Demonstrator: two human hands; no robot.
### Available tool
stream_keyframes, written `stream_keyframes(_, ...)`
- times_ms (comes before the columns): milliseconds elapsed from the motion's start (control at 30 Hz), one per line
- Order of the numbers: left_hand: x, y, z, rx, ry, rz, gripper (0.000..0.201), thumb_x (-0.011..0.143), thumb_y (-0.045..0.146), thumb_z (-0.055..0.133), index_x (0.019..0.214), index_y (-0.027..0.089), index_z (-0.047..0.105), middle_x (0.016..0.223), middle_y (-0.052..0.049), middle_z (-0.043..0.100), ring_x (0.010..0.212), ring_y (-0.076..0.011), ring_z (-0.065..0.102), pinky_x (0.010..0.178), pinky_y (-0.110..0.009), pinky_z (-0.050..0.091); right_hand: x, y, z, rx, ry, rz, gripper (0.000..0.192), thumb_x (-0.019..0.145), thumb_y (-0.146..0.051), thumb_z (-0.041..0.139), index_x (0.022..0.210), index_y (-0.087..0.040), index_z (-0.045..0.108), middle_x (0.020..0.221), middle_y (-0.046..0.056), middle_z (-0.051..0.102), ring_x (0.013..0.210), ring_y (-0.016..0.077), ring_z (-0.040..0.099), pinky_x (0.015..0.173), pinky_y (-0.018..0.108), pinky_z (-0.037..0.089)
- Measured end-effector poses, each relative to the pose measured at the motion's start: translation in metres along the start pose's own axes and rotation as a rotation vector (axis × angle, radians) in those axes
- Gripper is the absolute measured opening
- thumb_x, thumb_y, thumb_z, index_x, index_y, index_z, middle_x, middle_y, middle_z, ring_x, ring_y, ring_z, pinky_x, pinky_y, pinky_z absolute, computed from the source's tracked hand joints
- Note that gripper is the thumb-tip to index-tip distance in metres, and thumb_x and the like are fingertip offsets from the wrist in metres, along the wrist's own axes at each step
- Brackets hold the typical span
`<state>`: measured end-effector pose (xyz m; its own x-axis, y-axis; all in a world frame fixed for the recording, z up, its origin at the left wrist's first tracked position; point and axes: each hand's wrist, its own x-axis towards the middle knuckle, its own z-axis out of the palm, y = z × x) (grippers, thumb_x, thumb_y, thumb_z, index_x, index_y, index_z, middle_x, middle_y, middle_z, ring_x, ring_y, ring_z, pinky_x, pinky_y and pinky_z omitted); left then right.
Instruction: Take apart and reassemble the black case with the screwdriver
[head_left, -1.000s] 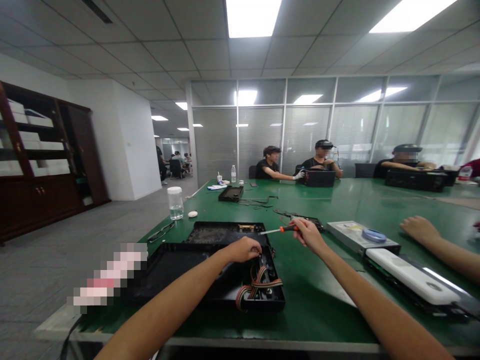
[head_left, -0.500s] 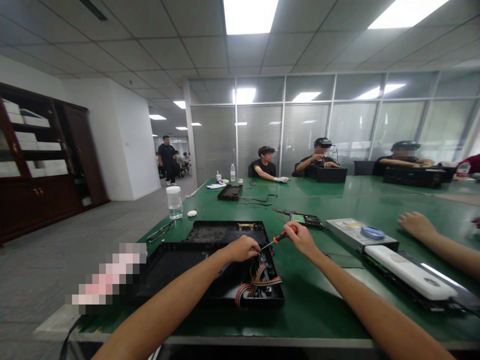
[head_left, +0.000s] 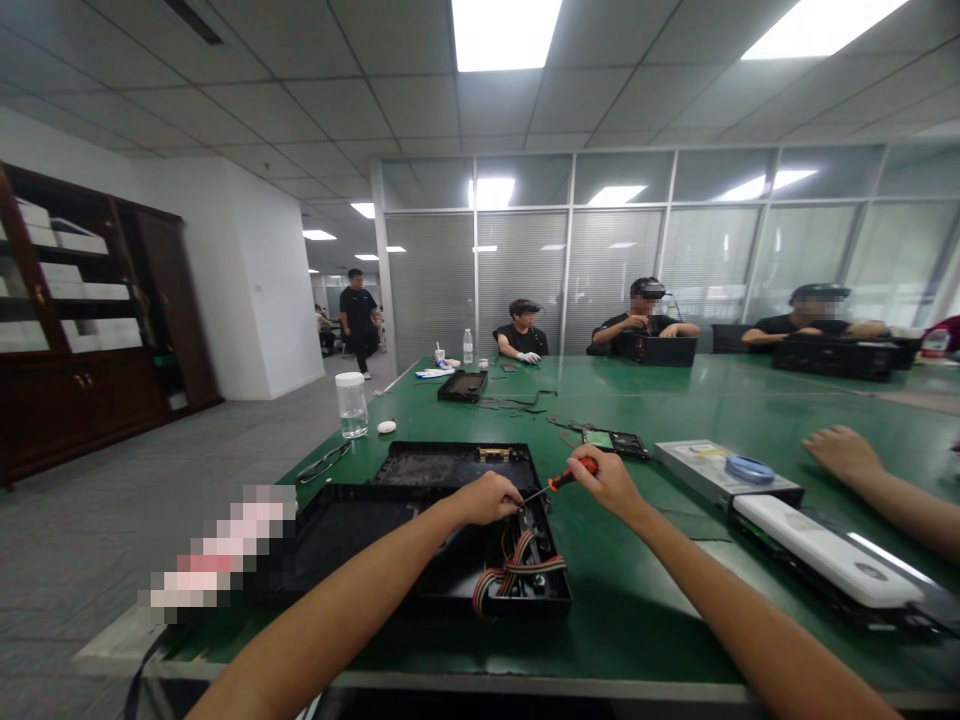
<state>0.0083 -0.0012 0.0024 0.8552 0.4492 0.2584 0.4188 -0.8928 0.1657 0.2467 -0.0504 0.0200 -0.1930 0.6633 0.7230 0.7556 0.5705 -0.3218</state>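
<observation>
My right hand is closed round the red and black handle of a screwdriver, its shaft slanting down to the left. The tip ends by the fingertips of my left hand, which are pinched together at the right side of an open black case. Whatever those fingers hold is too small or hidden to make out. A striped ribbon cable loops over parts at the case's right end. Behind it lies a second black panel or lid with a dusty inside.
On the right lie a silver drive box, a blue tape roll and a long white device. Another person's arm rests nearby. A water jar, glasses and a green circuit board lie farther back. Several people sit across the table.
Both my hands stay almost in place, with the screwdriver still at the left fingertips. Across the table, a seated person's gloved hand has drawn back, and a person in the doorway has walked rightward.
</observation>
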Motion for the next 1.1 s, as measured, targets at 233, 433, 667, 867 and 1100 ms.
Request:
stream_keyframes(233,0.000,-0.001,0.002,-0.022,-0.012,-0.026,0.021,0.076,0.016,0.053,0.091,0.018,0.067,0.085,-0.003,0.067,0.079,-0.0125,0.059,0.074,-0.017,0.040,0.010,-0.025,-0.012,-0.247,-0.125,-0.019,0.036,0.084,-0.044,0.036,0.069,-0.018,0.056,0.059,0.002,0.057,0.055,0.0139,0.052,0.056,0.023,0.032)
stream_keyframes(433,-0.002,0.001,0.000,-0.028,0.000,-0.043,0.015,0.073,0.015,0.057,0.085,0.016,0.065,0.075,-0.001,0.064,0.068,-0.0106,0.057,0.064,-0.017,0.039,0.045,-0.074,-0.028,-0.477,-0.369,-0.066,0.032,0.087,-0.037,0.031,0.098,-0.017,0.054,0.075,0.006,0.064,0.067,0.0172,0.057,0.060,0.024,0.030)
stream_keyframes(667,-0.005,-0.001,0.003,-0.089,0.004,-0.067,0.010,0.074,0.015,0.057,0.083,0.014,0.061,0.074,-0.001,0.061,0.065,-0.0101,0.054,0.062,-0.018,0.039,0.084,-0.108,-0.006,-0.542,-0.532,0.041,0.048,0.086,-0.053,0.025,0.087,-0.017,0.058,0.087,0.011,0.064,0.080,0.0218,0.059,0.066,0.026,0.034)
stream_keyframes(867,-0.007,0.001,0.001,-0.096,0.001,-0.044,0.013,0.072,0.010,0.056,0.084,0.014,0.059,0.068,0.001,0.058,0.061,-0.0094,0.052,0.059,-0.018,0.037,0.074,-0.116,-0.009,-0.534,-0.502,0.033,0.043,0.088,-0.049,0.026,0.097,-0.019,0.056,0.087,0.010,0.066,0.080,0.0224,0.060,0.066,0.028,0.036)
stream_keyframes(1100,-0.006,0.001,0.001,-0.066,0.010,-0.037,0.013,0.071,0.010,0.056,0.083,0.014,0.060,0.068,0.001,0.057,0.061,-0.0091,0.051,0.059,-0.017,0.038,0.070,-0.112,-0.009,-0.583,-0.441,0.017,0.048,0.088,-0.050,0.022,0.105,-0.017,0.053,0.083,0.012,0.066,0.078,0.0238,0.061,0.066,0.030,0.037)
